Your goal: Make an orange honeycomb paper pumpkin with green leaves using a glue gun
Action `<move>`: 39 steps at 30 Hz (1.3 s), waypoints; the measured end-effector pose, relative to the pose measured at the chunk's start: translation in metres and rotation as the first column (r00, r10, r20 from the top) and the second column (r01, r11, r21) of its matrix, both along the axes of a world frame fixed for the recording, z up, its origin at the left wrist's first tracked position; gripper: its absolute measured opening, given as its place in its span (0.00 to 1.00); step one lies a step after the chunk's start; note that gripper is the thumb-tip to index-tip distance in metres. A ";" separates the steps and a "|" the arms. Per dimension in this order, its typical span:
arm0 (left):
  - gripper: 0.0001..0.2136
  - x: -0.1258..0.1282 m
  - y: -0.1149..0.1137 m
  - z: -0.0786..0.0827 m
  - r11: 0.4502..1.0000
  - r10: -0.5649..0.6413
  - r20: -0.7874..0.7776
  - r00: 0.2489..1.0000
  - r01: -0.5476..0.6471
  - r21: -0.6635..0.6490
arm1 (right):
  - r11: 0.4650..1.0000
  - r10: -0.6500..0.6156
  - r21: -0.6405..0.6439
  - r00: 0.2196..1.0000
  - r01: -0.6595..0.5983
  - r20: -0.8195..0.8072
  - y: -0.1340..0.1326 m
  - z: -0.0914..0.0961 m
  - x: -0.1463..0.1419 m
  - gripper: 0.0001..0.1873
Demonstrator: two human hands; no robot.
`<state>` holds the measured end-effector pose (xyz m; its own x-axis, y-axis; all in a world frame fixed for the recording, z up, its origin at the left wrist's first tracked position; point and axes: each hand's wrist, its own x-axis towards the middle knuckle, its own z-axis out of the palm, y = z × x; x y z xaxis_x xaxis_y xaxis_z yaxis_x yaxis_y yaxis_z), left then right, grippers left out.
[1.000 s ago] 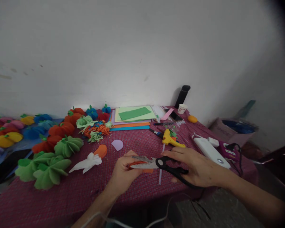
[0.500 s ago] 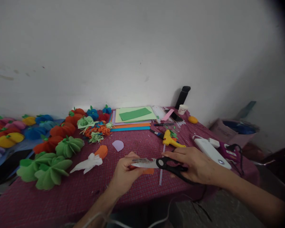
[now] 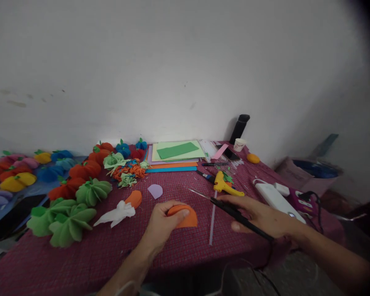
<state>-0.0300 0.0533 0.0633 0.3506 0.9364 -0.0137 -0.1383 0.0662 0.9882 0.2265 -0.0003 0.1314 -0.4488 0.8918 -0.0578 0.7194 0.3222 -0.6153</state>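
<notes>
On the near part of the checked tablecloth (image 3: 181,249), an orange felt piece (image 3: 189,220) is pinched in the left hand (image 3: 165,222), with the thumb laid on its upper face. The piece is gripped at its left end; the free portion is extended to the right, its longer dimension running roughly left to right. The scissors (image 3: 234,211) are held in the right hand (image 3: 260,218), with the fingers wrapped at the handles. Their long axis is set obliquely, from handles at near right to tips at far left. In this view the tips are placed past the far edge of the felt, clear of it; the spread of the blades cannot be judged, as they are seen edge-on. A translucent glue stick (image 3: 212,222) is located between the hands, its far end at a yellow glue gun (image 3: 225,185). To the left, a crumpled white cloth (image 3: 120,211) is laid against a second orange piece (image 3: 134,199), beside green ornaments (image 3: 93,192). A lilac piece (image 3: 156,190) is positioned farther out. Toward the back, stacked sheets (image 3: 195,155) are topped by a green strip (image 3: 177,150), and a black bottle (image 3: 239,129) is stood near the wall (image 3: 160,74)
</notes>
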 end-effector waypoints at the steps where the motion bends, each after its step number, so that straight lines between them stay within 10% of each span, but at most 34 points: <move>1: 0.06 0.000 0.000 0.000 1.000 0.000 0.015 1.000 0.000 -0.014 | 1.000 0.001 -0.015 1.000 -0.001 0.005 -0.001 0.002 -0.001 0.31; 10: 0.07 0.004 0.002 0.001 0.984 -0.003 0.188 0.982 0.037 -0.177 | 0.995 0.082 -0.059 0.996 -0.084 -0.037 -0.001 0.004 -0.004 0.31; 19: 0.09 0.000 0.006 -0.009 0.989 -0.028 -0.014 1.000 0.030 0.148 | 0.984 0.029 0.172 0.991 -0.051 0.128 -0.004 0.004 -0.014 0.28; 39: 0.06 -0.002 0.005 -0.010 0.984 -0.030 -0.045 0.999 0.037 0.172 | 0.951 0.086 0.282 0.985 -0.125 0.149 -0.002 -0.002 -0.014 0.26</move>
<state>-0.0318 0.0584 0.0532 0.3842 0.9139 0.1312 -0.0964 -0.1016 0.9901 0.2126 -0.0027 0.1294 -0.5470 0.8270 0.1299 0.7406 0.5504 -0.3854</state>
